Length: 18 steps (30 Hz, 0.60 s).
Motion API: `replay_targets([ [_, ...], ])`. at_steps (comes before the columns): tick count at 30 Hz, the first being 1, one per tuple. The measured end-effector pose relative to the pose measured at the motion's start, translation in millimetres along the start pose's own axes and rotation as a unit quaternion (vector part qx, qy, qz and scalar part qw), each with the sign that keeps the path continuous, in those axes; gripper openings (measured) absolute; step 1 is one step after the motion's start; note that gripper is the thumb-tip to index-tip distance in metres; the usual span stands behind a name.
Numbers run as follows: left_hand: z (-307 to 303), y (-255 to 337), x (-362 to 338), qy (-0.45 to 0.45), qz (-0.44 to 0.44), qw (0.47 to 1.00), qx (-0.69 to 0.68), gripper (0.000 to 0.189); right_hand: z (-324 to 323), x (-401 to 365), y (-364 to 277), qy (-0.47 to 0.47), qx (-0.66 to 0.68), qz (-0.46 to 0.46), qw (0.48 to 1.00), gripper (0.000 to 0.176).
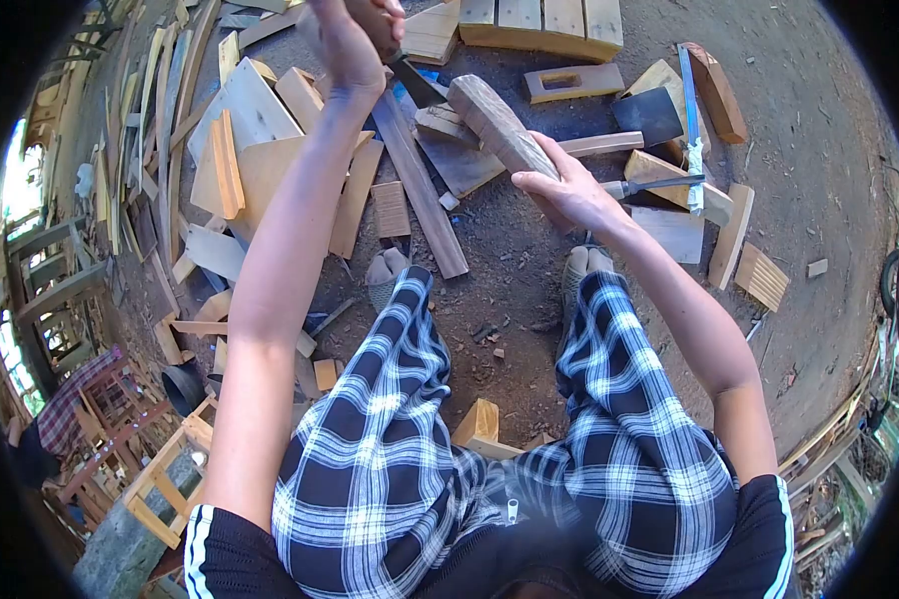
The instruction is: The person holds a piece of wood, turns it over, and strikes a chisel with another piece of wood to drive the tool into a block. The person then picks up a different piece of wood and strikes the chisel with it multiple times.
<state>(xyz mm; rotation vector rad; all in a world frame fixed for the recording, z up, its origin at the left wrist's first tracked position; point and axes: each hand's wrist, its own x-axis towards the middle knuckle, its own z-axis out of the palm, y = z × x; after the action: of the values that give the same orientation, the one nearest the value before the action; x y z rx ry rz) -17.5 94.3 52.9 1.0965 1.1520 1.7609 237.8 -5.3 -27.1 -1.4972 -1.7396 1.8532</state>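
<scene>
My left hand (348,55) is raised at the top of the view, its fingers wrapped round a tool with a thick brown wooden body and a dark flat blade (417,84). The blade points down and right, close to the upper end of a wooden block (496,122). That block is long, squared and tilted, and my right hand (577,190) grips its lower end, thumb on the near side. Under the block's upper end is another piece of wood (444,124). Beyond my right hand lies a wooden-handled tool with a curved dark blade (659,183).
A mallet-like tool with a dark head (648,117) lies to the right, beside a blue-bladed saw (687,95). Long strips (160,110) and boards (260,95) are piled left. A slatted wooden piece (542,28) stands ahead. Offcuts surround my feet (387,270).
</scene>
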Motion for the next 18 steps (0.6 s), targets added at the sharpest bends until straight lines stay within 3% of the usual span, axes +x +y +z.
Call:
replay_targets([
  [5, 11.2, -1.7, 2.6, -0.028, 0.009, 1.0, -0.002, 0.067, 0.5, -0.4, -1.2, 0.011, 0.017, -0.025, 1.0, 0.083],
  [7, 17.2, -4.4, 0.5, -0.012, 0.038, 0.999, 0.011, 0.068, -0.5, -6.0, -10.2, 0.007, 0.124, 0.014, 0.992, 0.079],
  [9, 19.8, -8.9, -2.2, -0.01, 0.045, 0.999, 0.01, 0.067, -2.5, -10.3, -16.8, 0.022, 0.128, 0.025, 0.991, 0.078],
  [12, 20.2, -18.2, -2.3, -0.056, 0.122, 0.99, 0.036, 0.062, -4.3, -11.0, -16.1, 0.041, 0.13, 0.032, 0.99, 0.076],
  [18, 24.8, -28.0, -3.9, -0.035, 0.096, 0.995, -0.006, 0.057, -1.1, -7.3, -7.2, 0.031, 0.126, 0.027, 0.991, 0.077],
])
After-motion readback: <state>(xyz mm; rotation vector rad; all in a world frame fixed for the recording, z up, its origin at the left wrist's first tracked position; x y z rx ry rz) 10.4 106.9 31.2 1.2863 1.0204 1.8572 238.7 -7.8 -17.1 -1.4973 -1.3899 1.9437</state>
